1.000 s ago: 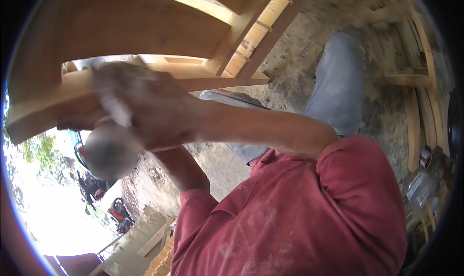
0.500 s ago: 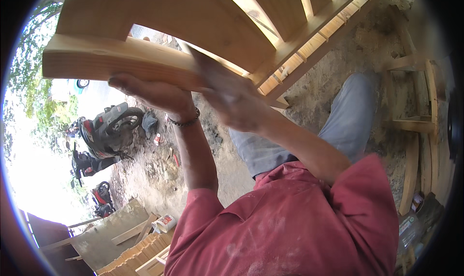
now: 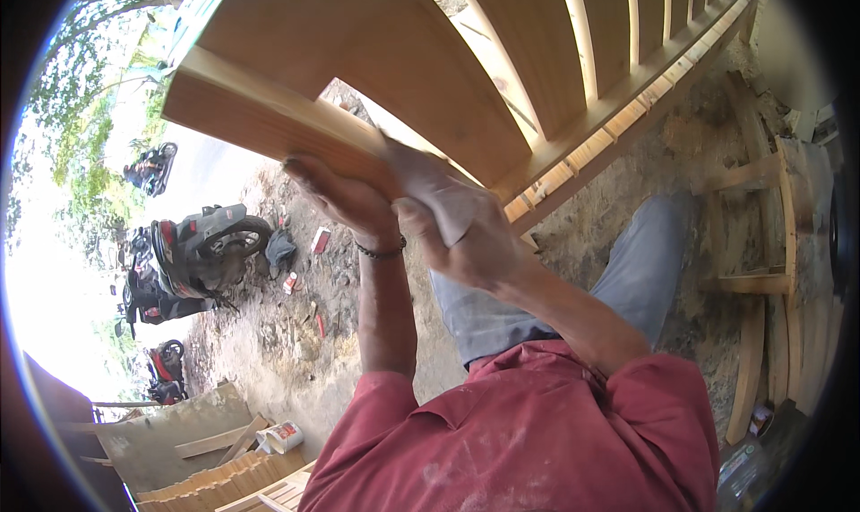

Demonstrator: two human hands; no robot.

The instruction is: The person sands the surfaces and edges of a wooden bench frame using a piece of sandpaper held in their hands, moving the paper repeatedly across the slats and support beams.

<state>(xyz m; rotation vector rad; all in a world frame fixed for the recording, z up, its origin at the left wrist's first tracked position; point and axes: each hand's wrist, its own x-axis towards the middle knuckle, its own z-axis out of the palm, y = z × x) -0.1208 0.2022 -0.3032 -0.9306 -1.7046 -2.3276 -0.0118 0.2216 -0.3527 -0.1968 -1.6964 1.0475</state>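
Observation:
A pale slatted wooden frame (image 3: 394,55) fills the upper part of the view, with a thick end rail (image 3: 269,122) nearest me. From below, my left hand (image 3: 345,198), a dark bracelet at its wrist, is closed against the rail; its fingertips are partly hidden behind the wood. My right hand (image 3: 461,221) lies over the same rail just to the right, close to my left. Its fingers are closed and pressed on the wood, blurred at the tips, and whatever may be under them is hidden.
Parked motorcycles (image 3: 202,248) stand at the left on rough ground. Stacked wooden pieces (image 3: 215,481) and a white bucket (image 3: 282,438) are at lower left. Another wooden frame (image 3: 752,283) stands at the right. My legs (image 3: 640,266) are below the slatted frame.
The slatted frame appears shifted right and tilted more in view. My right hand has slid back along the rail toward me. My left hand keeps its place under the rail.

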